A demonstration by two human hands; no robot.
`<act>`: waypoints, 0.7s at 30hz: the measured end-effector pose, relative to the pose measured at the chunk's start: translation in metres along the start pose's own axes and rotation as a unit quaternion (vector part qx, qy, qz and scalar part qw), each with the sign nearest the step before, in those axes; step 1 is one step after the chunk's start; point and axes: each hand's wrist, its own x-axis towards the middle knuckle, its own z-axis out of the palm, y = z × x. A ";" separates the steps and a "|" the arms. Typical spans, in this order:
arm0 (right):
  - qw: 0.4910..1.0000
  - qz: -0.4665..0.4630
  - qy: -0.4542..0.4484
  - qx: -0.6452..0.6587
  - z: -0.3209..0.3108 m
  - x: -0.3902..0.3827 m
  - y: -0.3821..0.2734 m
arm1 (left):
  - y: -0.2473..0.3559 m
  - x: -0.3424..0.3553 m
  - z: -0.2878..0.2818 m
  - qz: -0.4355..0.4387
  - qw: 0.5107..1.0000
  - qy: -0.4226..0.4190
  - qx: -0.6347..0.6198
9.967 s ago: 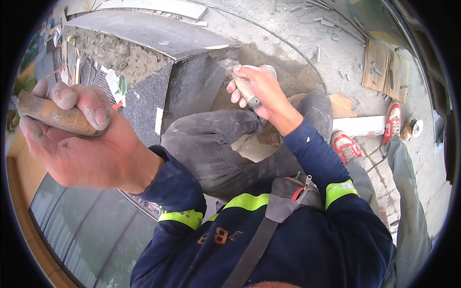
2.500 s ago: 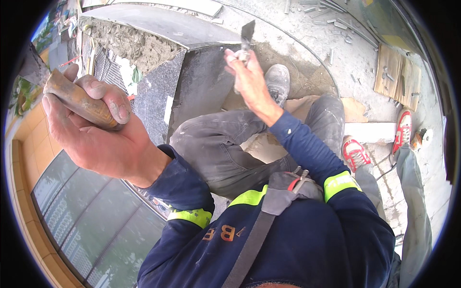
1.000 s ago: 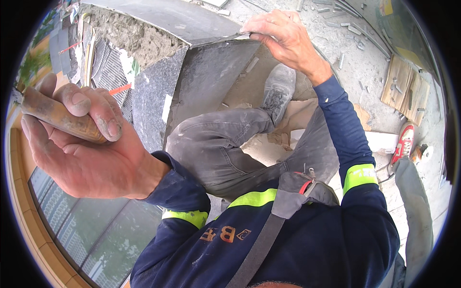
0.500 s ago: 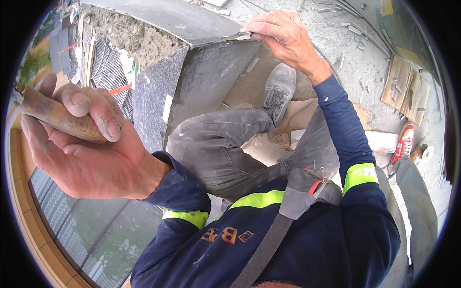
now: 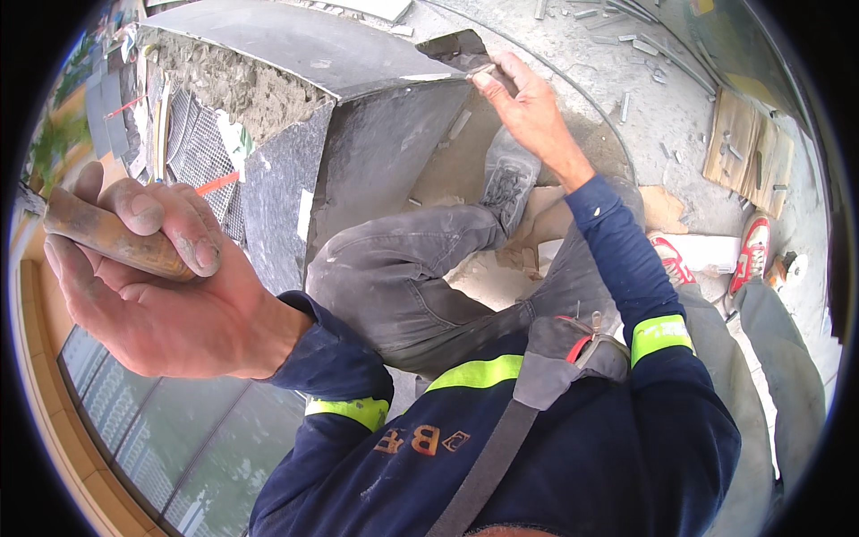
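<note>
My left hand is closed round a worn wooden tool handle. The tool's working end lies beyond the left rim, so its kind is hidden. At the far corner of a grey stone slab, my right hand is closed, thumb and fingers pinching the edge of a dark flat stone piece. That piece sits against the slab's end; whether it is loose cannot be told. Below the slab's edge stands an upright dark stone panel. Rough grey mortar lies along the slab's left side.
Wooden boards and narrow stone offcuts lie on the dusty floor at right. Another person's red shoes are near my right side. Black mesh lies at left. My bent leg is beside the panel.
My right hand has come slightly nearer and turned, and the dark flat piece now shows beyond its fingertips. My left hand keeps its grip. A second red shoe has come into sight.
</note>
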 end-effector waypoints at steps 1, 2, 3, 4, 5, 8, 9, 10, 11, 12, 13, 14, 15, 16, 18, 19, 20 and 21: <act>0.996 0.056 -0.008 0.063 0.011 -0.007 -0.008 | 0.000 -0.001 0.000 -0.001 1.000 -0.009 0.007; 0.986 0.112 -0.014 0.125 0.021 -0.013 -0.016 | 0.000 -0.001 -0.001 0.000 1.000 -0.007 0.006; 0.968 0.167 -0.020 0.187 0.032 -0.019 -0.023 | 0.000 -0.002 -0.002 0.001 1.000 -0.006 0.005; 0.960 0.156 0.003 0.234 0.044 -0.025 -0.031 | 0.000 -0.003 -0.003 0.003 1.000 -0.003 0.005; 0.949 0.143 0.025 0.280 0.056 -0.030 -0.038 | 0.001 -0.003 -0.003 0.004 1.000 -0.001 0.008; 0.908 0.194 0.045 0.369 0.089 -0.049 -0.065 | 0.001 -0.005 -0.005 0.007 1.000 0.006 0.010; 0.875 0.219 0.060 0.427 0.099 -0.048 -0.079 | 0.001 -0.005 -0.006 0.008 1.000 0.006 0.006; 0.859 0.237 0.070 0.449 0.104 -0.043 -0.093 | 0.002 -0.007 -0.008 0.008 1.000 0.009 0.005; 0.851 0.195 0.081 0.481 0.095 -0.035 -0.107 | 0.000 -0.009 -0.010 0.008 1.000 0.014 0.002; 0.839 0.152 0.092 0.514 0.085 -0.026 -0.123 | 0.000 -0.010 -0.012 0.008 1.000 0.017 0.001; 0.825 0.111 0.099 0.546 0.077 -0.021 -0.136 | 0.001 -0.011 -0.014 0.009 1.000 0.023 0.003; 0.834 0.076 0.106 0.535 0.064 -0.014 -0.141 | 0.002 -0.011 -0.014 0.007 1.000 0.029 0.002; 0.843 0.040 0.114 0.524 0.046 -0.009 -0.138 | 0.003 -0.011 -0.014 0.005 0.999 0.035 0.000; 0.849 0.056 0.127 0.510 0.031 -0.007 -0.130 | 0.003 -0.010 -0.015 0.002 0.999 0.036 -0.004; 0.879 0.124 0.118 0.445 0.003 -0.015 -0.088 | 0.004 -0.009 -0.016 0.009 0.999 0.043 0.008; 0.907 0.161 0.118 0.371 -0.012 -0.021 -0.061 | 0.003 -0.011 -0.017 0.010 0.999 0.047 0.011; 0.927 0.199 0.120 0.296 -0.020 -0.029 -0.039 | 0.003 -0.012 -0.017 0.008 0.998 0.055 0.015; 0.930 0.216 0.120 0.272 -0.022 -0.036 -0.021 | 0.003 -0.013 -0.017 0.006 0.998 0.064 0.017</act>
